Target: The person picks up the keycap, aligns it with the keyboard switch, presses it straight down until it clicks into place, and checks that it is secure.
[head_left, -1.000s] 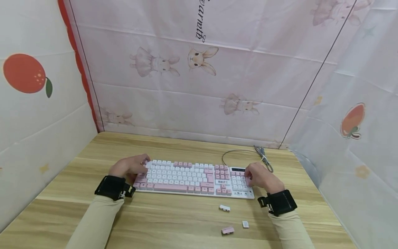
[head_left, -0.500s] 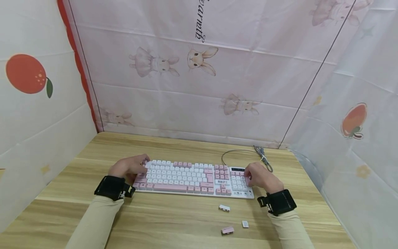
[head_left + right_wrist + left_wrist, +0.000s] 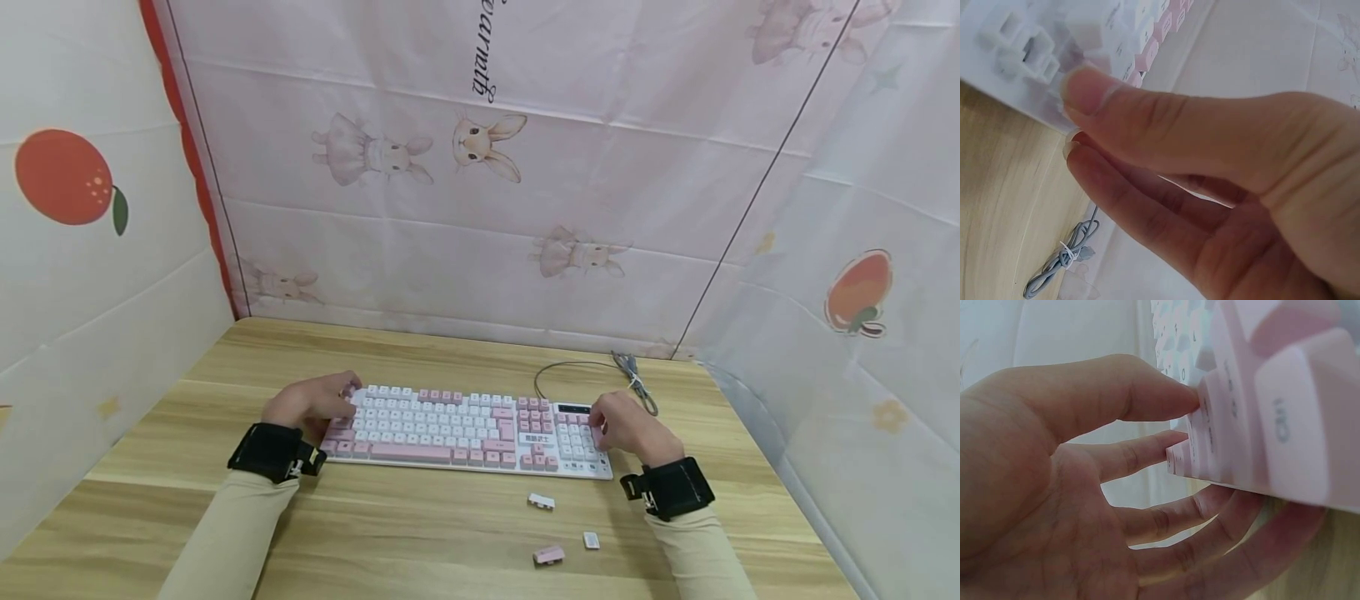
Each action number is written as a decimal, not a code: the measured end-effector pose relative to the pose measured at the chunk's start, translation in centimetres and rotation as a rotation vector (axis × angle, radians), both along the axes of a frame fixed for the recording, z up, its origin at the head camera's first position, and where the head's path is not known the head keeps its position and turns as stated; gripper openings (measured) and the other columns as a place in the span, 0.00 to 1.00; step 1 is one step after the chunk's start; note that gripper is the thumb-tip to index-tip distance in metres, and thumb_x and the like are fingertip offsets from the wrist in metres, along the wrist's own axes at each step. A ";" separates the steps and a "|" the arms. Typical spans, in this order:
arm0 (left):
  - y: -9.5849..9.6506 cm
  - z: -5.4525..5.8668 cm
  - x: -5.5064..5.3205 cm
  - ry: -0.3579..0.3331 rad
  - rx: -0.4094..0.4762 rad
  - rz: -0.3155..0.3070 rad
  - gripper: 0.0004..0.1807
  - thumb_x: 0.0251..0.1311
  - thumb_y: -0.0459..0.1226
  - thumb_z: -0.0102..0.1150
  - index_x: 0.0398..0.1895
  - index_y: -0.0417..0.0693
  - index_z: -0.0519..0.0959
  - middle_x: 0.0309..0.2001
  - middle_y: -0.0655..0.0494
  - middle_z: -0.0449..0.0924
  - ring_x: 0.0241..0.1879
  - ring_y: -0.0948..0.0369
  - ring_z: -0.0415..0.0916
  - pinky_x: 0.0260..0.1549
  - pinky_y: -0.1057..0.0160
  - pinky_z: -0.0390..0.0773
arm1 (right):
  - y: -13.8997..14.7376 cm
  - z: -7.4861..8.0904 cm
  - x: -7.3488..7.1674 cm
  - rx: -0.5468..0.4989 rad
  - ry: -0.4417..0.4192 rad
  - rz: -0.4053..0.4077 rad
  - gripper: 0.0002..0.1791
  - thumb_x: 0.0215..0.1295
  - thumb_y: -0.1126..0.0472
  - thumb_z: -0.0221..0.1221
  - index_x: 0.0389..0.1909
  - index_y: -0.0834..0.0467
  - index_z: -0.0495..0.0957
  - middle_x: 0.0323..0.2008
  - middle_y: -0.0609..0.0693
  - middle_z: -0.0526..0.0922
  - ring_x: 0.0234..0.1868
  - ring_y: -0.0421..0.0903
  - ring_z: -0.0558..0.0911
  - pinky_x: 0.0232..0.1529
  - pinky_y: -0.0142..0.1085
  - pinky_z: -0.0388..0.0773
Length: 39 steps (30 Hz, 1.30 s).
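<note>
A white-and-pink keyboard (image 3: pixel 435 425) lies across the table, held at both ends. At its left end, my left hand (image 3: pixel 315 400) pinches the edge. The left wrist view shows the thumb on the side of the pink keys (image 3: pixel 1291 419) and the other fingers along or under the rim. My right hand (image 3: pixel 630 425) grips the opposite end by the number pad, thumb on top and fingertips at the edge. Bare key sockets (image 3: pixel 1025 47) show beside that thumb. Loose on the table in front lie a white keycap (image 3: pixel 542 502), a small white keycap (image 3: pixel 592 541) and a pink keycap (image 3: pixel 549 556).
Behind the keyboard's right end lies its grey cable (image 3: pixel 636 383), bundled with a white tie. The wooden table (image 3: pixel 390 533) is bounded by a pink printed curtain (image 3: pixel 450 275) at the back and pale sheets at both sides.
</note>
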State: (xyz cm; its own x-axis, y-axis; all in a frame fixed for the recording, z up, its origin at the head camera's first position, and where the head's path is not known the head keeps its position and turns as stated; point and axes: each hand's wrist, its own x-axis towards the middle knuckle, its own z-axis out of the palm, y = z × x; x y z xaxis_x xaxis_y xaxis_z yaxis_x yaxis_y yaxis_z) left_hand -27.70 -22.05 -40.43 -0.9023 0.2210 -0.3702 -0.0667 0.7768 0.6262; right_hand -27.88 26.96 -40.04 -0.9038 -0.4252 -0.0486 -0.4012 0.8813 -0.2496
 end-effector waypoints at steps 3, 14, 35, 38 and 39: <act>0.1 0.0 0.0 -0.010 0.006 0.020 0.31 0.64 0.32 0.56 0.71 0.41 0.63 0.62 0.32 0.67 0.46 0.47 0.77 0.33 0.52 0.86 | 0.0 0.0 0.0 0.003 0.003 0.007 0.14 0.46 0.76 0.75 0.36 0.63 0.88 0.33 0.52 0.87 0.33 0.43 0.81 0.36 0.37 0.82; 0.1 -0.1 0.1 -0.004 0.012 0.018 0.31 0.64 0.32 0.56 0.70 0.40 0.63 0.61 0.32 0.67 0.46 0.46 0.77 0.33 0.52 0.86 | 0.0 -0.1 0.1 0.003 0.018 0.015 0.14 0.45 0.75 0.75 0.35 0.63 0.88 0.31 0.52 0.86 0.31 0.42 0.78 0.35 0.35 0.80; 0.0 -0.1 0.1 0.031 -0.010 -0.016 0.30 0.64 0.32 0.57 0.69 0.37 0.63 0.63 0.30 0.67 0.49 0.46 0.76 0.36 0.51 0.85 | -0.2 -0.4 -0.1 0.008 0.063 0.009 0.13 0.43 0.74 0.76 0.31 0.62 0.87 0.28 0.50 0.84 0.30 0.42 0.76 0.34 0.34 0.77; 0.0 -0.1 0.1 0.033 -0.014 -0.023 0.30 0.65 0.32 0.56 0.70 0.37 0.62 0.63 0.30 0.67 0.48 0.46 0.76 0.35 0.52 0.85 | -0.3 -0.4 -0.2 0.025 0.080 0.019 0.13 0.42 0.74 0.77 0.30 0.62 0.87 0.28 0.50 0.84 0.30 0.42 0.76 0.34 0.35 0.77; 0.0 -0.1 0.1 0.032 -0.015 -0.022 0.30 0.65 0.32 0.56 0.70 0.38 0.62 0.64 0.30 0.66 0.48 0.47 0.76 0.35 0.53 0.85 | -0.3 -0.5 -0.2 0.032 0.084 0.019 0.12 0.42 0.74 0.77 0.29 0.62 0.86 0.28 0.50 0.84 0.30 0.42 0.75 0.34 0.35 0.77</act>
State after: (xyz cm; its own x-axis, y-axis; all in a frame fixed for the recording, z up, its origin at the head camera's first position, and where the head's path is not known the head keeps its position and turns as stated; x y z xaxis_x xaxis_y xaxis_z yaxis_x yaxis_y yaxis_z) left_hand -27.58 -22.02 -40.51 -0.9088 0.2355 -0.3443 -0.0294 0.7873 0.6159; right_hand -28.04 26.65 -40.51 -0.8969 -0.4420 0.0129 -0.4364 0.8802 -0.1864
